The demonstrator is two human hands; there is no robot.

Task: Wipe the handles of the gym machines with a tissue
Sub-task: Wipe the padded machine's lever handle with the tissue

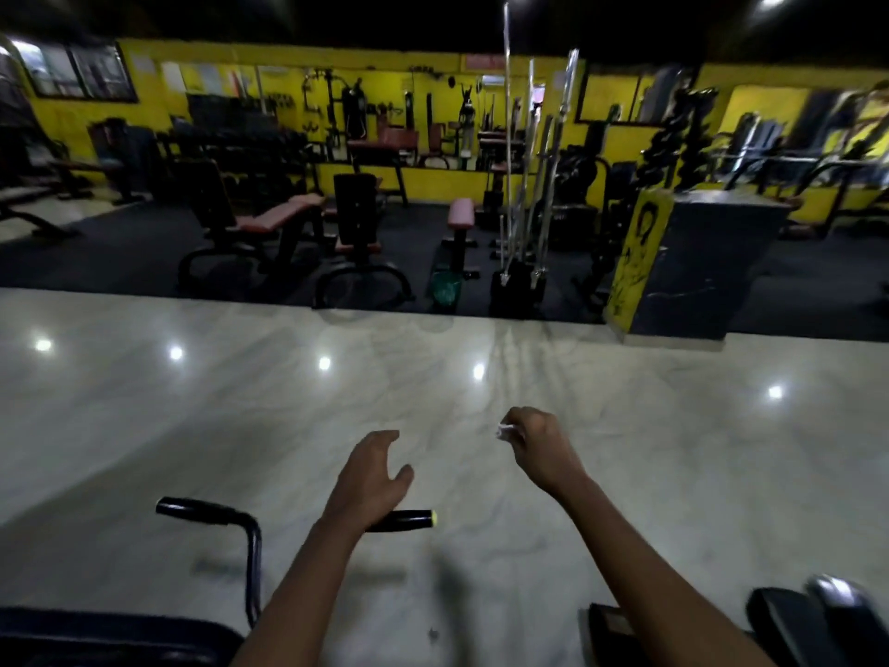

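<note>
The right hand (pixel 534 438) is pinching a small, flimsy white tissue (pixel 505 431) while the open, empty left hand (pixel 373 474) is hovering over the rigid black handle (pixel 409 518).

My left hand (pixel 373 474) covers the middle of the black handlebar (pixel 409 518) at lower centre. In my right hand (pixel 534 438) the tissue (pixel 506 431) is a tiny white scrap, mostly hidden. The dark machine parts (pixel 813 613) are cut off at the lower right. The far equipment along the top is blurred.

dim, blurred; ceiling lights glare on floor (pixel 481 426); edges warped
</note>
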